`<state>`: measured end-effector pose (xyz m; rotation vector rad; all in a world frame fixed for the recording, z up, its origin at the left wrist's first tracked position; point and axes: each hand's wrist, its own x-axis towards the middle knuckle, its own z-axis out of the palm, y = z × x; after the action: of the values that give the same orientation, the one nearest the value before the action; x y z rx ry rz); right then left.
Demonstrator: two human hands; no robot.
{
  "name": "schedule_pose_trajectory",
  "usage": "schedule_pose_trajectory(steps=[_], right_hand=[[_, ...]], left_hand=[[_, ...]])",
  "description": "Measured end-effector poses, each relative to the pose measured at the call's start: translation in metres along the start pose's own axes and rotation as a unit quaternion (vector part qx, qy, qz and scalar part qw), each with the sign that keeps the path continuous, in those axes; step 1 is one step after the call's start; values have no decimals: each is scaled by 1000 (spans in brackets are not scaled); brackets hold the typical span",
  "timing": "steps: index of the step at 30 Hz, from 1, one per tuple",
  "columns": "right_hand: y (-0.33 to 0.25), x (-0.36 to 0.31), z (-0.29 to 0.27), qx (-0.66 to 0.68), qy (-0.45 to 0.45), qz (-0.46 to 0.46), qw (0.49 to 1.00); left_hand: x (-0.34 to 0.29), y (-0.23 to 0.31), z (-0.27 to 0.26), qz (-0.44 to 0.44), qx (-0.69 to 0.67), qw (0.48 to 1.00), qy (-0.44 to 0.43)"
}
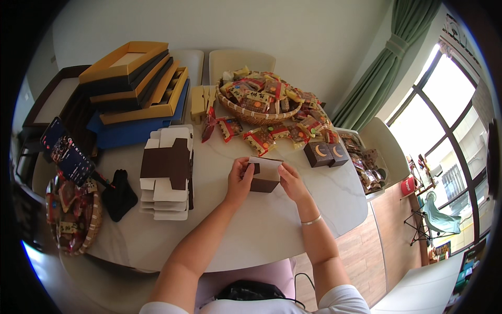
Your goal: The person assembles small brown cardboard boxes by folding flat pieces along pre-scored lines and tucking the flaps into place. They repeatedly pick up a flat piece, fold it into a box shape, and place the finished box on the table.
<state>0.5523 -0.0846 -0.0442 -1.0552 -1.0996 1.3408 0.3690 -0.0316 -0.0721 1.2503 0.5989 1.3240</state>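
Between my two hands is a small dark brown cardboard box (264, 185) with a pale inner side showing at its top. My left hand (240, 180) grips its left side, the thumb at the upper edge. On the right side, my right hand (294, 181) holds it with the thumb near the top corner. Left of my hands lies a stack of flattened box blanks (165, 157), white inside and brown outside. Beyond my right hand stand two dark boxes (318, 154) with a crescent on each.
A wicker basket (246, 113) heaped with wrapped snacks stands at the back, more packets (259, 141) before it. Gold and black trays (130, 78) are stacked far left. A lit phone (68, 154), a black pouch (120, 196) and a second basket (94, 222) sit at left.
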Motion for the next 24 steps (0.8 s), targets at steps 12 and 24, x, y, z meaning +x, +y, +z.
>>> schedule_pose_trajectory(steps=[12,24], right_hand=[[8,3,16,119,38,-25,992],[11,7,16,-75,115,-142,980]], left_hand=[[-4,30,4,192,157,968,-25],[-5,25,8,211,221,952,-28]])
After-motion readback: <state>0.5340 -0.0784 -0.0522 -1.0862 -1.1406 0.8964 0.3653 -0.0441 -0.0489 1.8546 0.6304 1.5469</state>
